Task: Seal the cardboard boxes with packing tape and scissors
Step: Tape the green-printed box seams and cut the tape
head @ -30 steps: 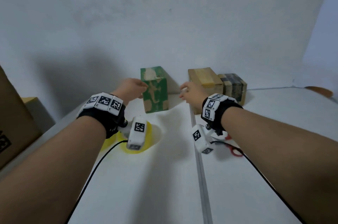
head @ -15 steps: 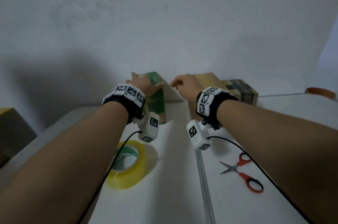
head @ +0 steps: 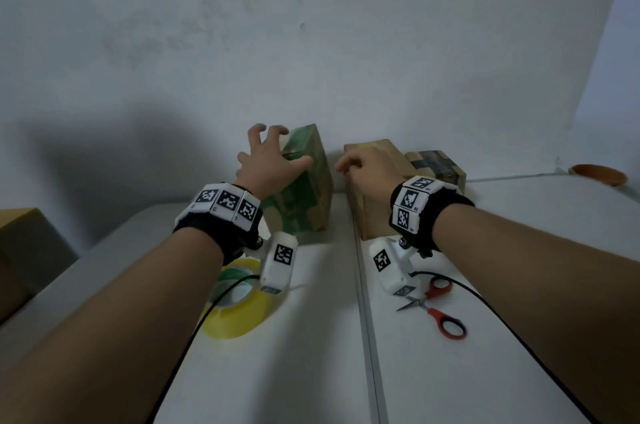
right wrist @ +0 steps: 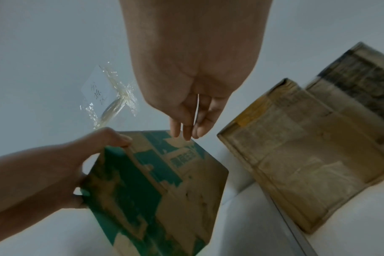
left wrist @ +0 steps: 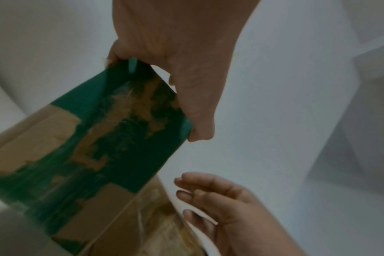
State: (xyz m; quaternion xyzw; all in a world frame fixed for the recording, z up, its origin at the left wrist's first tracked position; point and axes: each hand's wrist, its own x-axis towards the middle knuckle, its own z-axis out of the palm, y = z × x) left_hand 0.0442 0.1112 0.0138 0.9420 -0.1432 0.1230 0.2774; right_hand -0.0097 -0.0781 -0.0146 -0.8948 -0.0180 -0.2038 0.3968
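The green box (head: 304, 195) is positioned near the back edge of the white table (head: 311, 354), against the wall, and is tilted. It is gripped at its upper end by the left hand (head: 266, 164): in the left wrist view the thumb and fingers (left wrist: 200, 121) are curled over opposite edges of the green box (left wrist: 99, 138). The right hand (head: 367, 167) is held just beside the box on its right; in the right wrist view its fingers (right wrist: 186, 128) are loosely curled, close together, with the tips at the top corner of the green box (right wrist: 164, 181). Whether contact is made cannot be told.

Just right of the green box a tan box (head: 374, 188) is placed at the back edge, with a dark-printed box (head: 436, 164) directly beside it. The yellow tape roll (head: 239, 306) lies flat nearer the front, below the left wrist. The red-handled scissors (head: 436, 309) lie right of the table seam, their blades slightly parted. A brown carton (head: 20, 250) is seen at the left edge.
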